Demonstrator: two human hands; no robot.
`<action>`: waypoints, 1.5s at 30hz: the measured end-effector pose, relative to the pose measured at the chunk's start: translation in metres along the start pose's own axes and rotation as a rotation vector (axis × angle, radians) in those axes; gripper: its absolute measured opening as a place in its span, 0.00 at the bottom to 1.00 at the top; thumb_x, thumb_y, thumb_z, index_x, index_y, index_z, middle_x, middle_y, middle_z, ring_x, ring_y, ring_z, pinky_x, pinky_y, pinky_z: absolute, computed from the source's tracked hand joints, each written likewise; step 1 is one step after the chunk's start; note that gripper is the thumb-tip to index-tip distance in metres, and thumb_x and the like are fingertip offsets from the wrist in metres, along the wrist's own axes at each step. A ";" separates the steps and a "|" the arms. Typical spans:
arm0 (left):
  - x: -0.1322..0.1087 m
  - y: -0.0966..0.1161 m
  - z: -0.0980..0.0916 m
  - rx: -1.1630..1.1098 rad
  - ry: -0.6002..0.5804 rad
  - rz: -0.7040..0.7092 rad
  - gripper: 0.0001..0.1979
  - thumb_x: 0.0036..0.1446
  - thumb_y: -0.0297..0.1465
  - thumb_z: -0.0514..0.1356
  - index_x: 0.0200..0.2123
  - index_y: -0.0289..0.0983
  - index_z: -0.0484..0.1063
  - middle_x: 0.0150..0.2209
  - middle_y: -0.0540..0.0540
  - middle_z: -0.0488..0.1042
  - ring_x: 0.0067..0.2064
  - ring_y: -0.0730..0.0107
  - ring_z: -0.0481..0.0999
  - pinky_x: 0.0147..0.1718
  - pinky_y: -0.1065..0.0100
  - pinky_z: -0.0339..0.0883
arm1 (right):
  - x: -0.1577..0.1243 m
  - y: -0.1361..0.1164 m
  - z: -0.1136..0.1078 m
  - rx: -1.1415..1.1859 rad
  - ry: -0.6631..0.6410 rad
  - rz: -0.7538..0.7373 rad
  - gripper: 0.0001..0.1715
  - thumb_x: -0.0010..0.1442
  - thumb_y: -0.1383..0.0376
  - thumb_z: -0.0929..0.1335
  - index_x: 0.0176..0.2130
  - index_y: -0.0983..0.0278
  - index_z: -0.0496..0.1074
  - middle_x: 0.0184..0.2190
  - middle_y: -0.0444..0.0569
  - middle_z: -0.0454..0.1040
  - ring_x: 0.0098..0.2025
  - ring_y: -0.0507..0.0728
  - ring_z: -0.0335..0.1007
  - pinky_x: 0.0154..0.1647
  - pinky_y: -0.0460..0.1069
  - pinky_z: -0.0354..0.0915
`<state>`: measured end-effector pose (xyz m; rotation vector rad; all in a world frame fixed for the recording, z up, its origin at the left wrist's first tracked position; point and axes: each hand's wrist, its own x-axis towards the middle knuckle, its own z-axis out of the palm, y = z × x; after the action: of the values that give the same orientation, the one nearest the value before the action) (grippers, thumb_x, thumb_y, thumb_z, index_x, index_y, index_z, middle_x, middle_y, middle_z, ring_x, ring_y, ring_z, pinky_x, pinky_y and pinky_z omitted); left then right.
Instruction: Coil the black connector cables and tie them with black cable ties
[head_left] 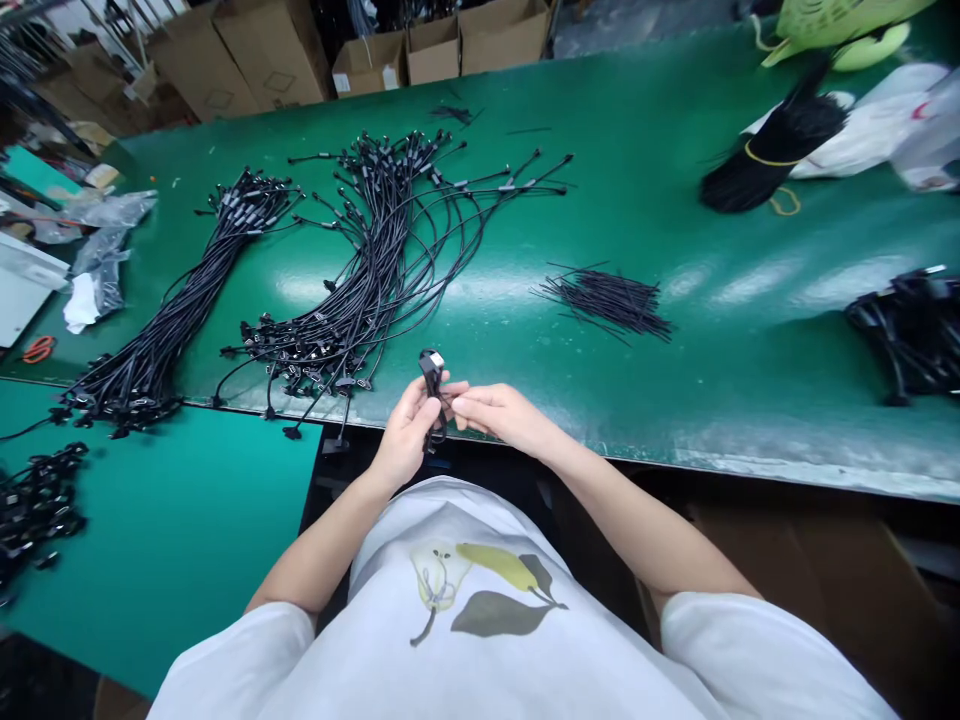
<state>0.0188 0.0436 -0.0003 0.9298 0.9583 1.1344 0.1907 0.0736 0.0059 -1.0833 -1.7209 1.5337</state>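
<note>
Black cable connector (432,372) gripped in left hand (409,435), right hand (504,415) pinching its cable (448,398), hands together, bundled cables (330,330) on green workbench (675,400) just beyond

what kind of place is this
Probably a small factory or workshop assembling cables: a long green-topped workbench holds bundles of black cables with connectors, cardboard boxes stand beyond it, and the left hand holds a coiled black cable.

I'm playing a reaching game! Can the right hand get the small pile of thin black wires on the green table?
Probably yes: only bare green tabletop lies between the right hand and that thin black pile.
</note>
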 end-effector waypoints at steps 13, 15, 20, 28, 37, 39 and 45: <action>0.007 0.014 0.021 -0.096 -0.071 -0.334 0.17 0.56 0.44 0.63 0.33 0.33 0.70 0.28 0.51 0.62 0.23 0.83 0.57 0.16 0.80 0.53 | 0.019 -0.025 -0.039 -1.015 0.107 -0.663 0.20 0.70 0.59 0.56 0.36 0.61 0.72 0.31 0.50 0.71 0.36 0.56 0.64 0.41 0.54 0.60; 0.008 0.012 0.025 -0.072 -0.067 -0.317 0.16 0.56 0.42 0.64 0.31 0.33 0.69 0.28 0.51 0.63 0.24 0.82 0.59 0.18 0.79 0.55 | 0.017 -0.029 -0.037 -1.008 0.126 -0.599 0.22 0.70 0.56 0.57 0.30 0.61 0.69 0.30 0.50 0.69 0.35 0.56 0.63 0.40 0.55 0.59; 0.010 0.013 0.037 -0.124 -0.094 -0.316 0.15 0.54 0.41 0.65 0.35 0.35 0.69 0.30 0.52 0.64 0.23 0.84 0.59 0.17 0.80 0.53 | 0.024 -0.026 -0.028 -0.895 0.473 -0.427 0.17 0.69 0.60 0.57 0.36 0.65 0.69 0.47 0.57 0.70 0.41 0.58 0.66 0.38 0.53 0.60; 0.011 -0.005 0.040 -0.044 -0.136 -0.400 0.20 0.55 0.45 0.63 0.42 0.36 0.69 0.27 0.55 0.63 0.18 0.87 0.51 0.14 0.81 0.44 | 0.042 0.000 -0.035 -0.596 0.292 -0.100 0.13 0.66 0.67 0.58 0.41 0.62 0.70 0.35 0.47 0.73 0.33 0.54 0.67 0.33 0.47 0.57; 0.020 -0.021 0.049 -0.141 0.056 -0.522 0.27 0.54 0.55 0.59 0.24 0.36 0.62 0.17 0.61 0.44 0.15 0.85 0.41 0.12 0.80 0.38 | 0.027 0.020 -0.034 -0.017 0.469 -0.230 0.18 0.66 0.55 0.61 0.51 0.62 0.64 0.38 0.48 0.71 0.37 0.52 0.67 0.41 0.48 0.63; 0.027 -0.018 0.052 -0.154 0.090 -0.462 0.26 0.54 0.53 0.59 0.25 0.36 0.62 0.17 0.61 0.46 0.16 0.85 0.42 0.12 0.80 0.40 | 0.014 0.029 -0.032 0.100 0.601 -0.180 0.23 0.66 0.52 0.60 0.54 0.62 0.62 0.47 0.52 0.70 0.44 0.54 0.68 0.45 0.49 0.65; 0.038 -0.033 0.068 0.001 0.083 -0.289 0.23 0.53 0.52 0.61 0.30 0.35 0.69 0.19 0.56 0.60 0.18 0.82 0.57 0.17 0.79 0.54 | -0.020 0.042 -0.013 0.180 0.443 -0.036 0.21 0.66 0.51 0.61 0.50 0.62 0.67 0.46 0.53 0.72 0.48 0.56 0.70 0.47 0.52 0.66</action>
<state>0.0985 0.0680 -0.0151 0.7222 1.1210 0.9321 0.2191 0.0630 -0.0312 -1.1842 -1.2708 1.2789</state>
